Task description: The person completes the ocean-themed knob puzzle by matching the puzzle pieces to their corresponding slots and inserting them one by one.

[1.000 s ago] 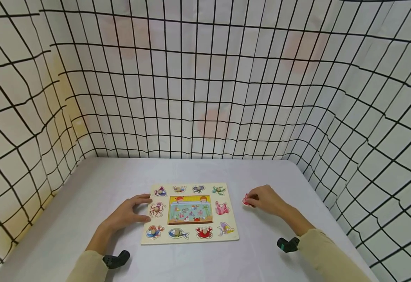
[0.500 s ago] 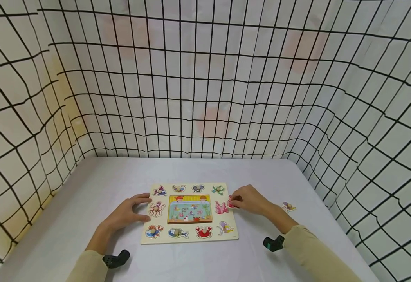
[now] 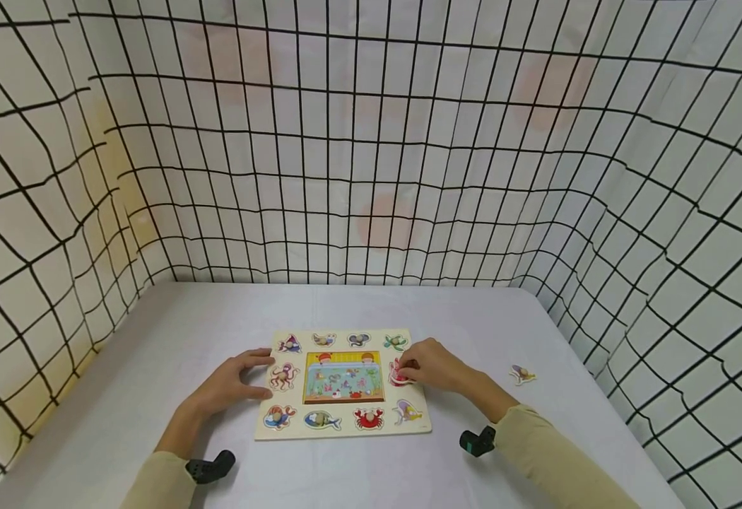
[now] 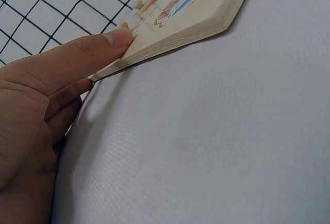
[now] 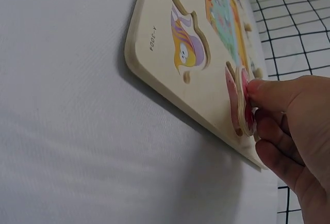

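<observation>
A wooden knob puzzle board [image 3: 301, 433] with sea animals round a central aquarium picture lies flat on the table. My right hand [image 3: 436, 365] pinches a pink puzzle piece [image 5: 246, 102] between thumb and fingers. The piece is tilted close over the pink recess [image 5: 232, 95] at the board's right side, overlapping it. At the left edge my left hand [image 3: 227, 385] is spread, its thumb [image 4: 121, 37] resting on the board's rim. A yellow-and-purple fish recess [image 5: 186, 43] shows near the lower right corner, without a piece in it.
A loose yellow-and-purple fish piece [image 3: 522, 375] lies on the white table [image 3: 473, 318] to the right of the board. Seated knobbed pieces include a red crab [image 3: 368, 419] and an octopus [image 3: 284, 377]. Black wire mesh [image 3: 358, 162] surrounds the table's back and sides.
My right hand has carried the pink piece leftward from the table to over the board's right side, uncovering the loose fish piece. My left hand has stayed at the board's left edge.
</observation>
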Demonstrator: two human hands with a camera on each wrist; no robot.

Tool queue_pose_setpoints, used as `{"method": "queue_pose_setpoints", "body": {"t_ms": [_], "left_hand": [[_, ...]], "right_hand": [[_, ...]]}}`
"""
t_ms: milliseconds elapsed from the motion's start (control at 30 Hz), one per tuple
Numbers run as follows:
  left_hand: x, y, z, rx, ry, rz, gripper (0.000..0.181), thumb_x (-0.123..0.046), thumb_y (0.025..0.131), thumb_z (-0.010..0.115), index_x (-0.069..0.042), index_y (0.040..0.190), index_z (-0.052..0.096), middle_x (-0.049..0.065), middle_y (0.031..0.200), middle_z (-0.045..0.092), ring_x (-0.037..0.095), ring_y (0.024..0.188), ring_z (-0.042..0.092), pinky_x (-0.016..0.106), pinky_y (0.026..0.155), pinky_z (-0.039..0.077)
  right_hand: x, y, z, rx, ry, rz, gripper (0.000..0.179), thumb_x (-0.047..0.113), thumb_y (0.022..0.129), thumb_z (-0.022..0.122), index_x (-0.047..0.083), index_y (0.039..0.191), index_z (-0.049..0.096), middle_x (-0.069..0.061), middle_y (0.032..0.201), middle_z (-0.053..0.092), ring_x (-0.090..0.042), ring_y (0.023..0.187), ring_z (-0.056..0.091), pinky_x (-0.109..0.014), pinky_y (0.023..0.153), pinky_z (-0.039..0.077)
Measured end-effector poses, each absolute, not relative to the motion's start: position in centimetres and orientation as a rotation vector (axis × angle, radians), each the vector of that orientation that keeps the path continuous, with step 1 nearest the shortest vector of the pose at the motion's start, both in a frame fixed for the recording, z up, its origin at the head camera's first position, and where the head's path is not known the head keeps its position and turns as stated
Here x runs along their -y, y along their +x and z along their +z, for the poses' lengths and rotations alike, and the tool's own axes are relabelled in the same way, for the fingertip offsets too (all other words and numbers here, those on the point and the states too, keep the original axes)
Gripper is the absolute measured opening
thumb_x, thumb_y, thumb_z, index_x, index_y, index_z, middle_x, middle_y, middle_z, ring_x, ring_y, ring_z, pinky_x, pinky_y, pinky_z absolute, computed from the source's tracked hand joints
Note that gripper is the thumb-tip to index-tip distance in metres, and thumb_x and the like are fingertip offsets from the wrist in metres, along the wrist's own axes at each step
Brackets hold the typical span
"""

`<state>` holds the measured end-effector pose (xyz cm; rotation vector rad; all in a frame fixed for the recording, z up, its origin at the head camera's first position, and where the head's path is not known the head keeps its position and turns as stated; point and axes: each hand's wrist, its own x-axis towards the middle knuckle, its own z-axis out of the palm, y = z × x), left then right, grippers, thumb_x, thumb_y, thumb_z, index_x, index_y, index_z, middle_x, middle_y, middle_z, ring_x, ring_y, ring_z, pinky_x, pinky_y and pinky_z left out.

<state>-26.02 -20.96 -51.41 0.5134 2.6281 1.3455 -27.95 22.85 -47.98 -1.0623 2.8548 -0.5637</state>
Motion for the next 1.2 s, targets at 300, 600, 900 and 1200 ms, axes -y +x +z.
{"method": "queue_pose_setpoints", "body": {"t_ms": [300,600,900,1200], "left_hand": [[20.87,-26.03,-51.23,-2.633,0.528,1.348,0.07,-0.027,0.078,0.092,-0.003,0.137,0.065,0.02,0.157,0.044,0.049,0.147,0.029,0.07,0.116,0.022],[20.94,-25.97,-51.05,-2.639,0.531,1.343,0.071,-0.027,0.078,0.092,-0.002,0.138,0.064,0.021,0.156,0.044,0.05,0.147,0.029,0.069,0.116,0.021],[21.04,-26.1,-51.3,-2.641,0.532,1.344,0.07,-0.027,0.078,0.093,-0.003,0.137,0.065,0.021,0.156,0.045,0.05,0.147,0.03,0.069,0.116,0.021],[20.99,-26.21,-51.53,-2.637,0.521,1.34,0.07,-0.027,0.078,0.093,-0.003,0.137,0.065,0.02,0.157,0.044,0.049,0.147,0.029,0.069,0.116,0.021]], "right_hand": [[-22.15,-27.88,-48.14,-2.853,-1.068,-0.52,0.01,0.021,0.097,0.075,0.014,0.093,0.081,0.012,0.087,0.071,-0.002,0.075,0.055,-0.034,0.08,0.048],[-22.18,-27.98,-48.42,-2.836,-1.043,-0.537,0.011,0.023,0.097,0.076,0.014,0.097,0.083,0.012,0.09,0.072,-0.003,0.077,0.056,-0.026,0.073,0.049],[-22.22,-28.09,-48.64,-2.824,-1.048,-0.583,0.008,0.02,0.095,0.078,0.013,0.098,0.081,0.014,0.084,0.068,-0.004,0.072,0.055,-0.022,0.067,0.051],[-22.62,-27.8,-48.12,-2.82,-1.029,-0.577,0.008,0.02,0.095,0.077,0.013,0.097,0.079,0.016,0.079,0.063,-0.005,0.072,0.055,-0.023,0.067,0.051]]}}
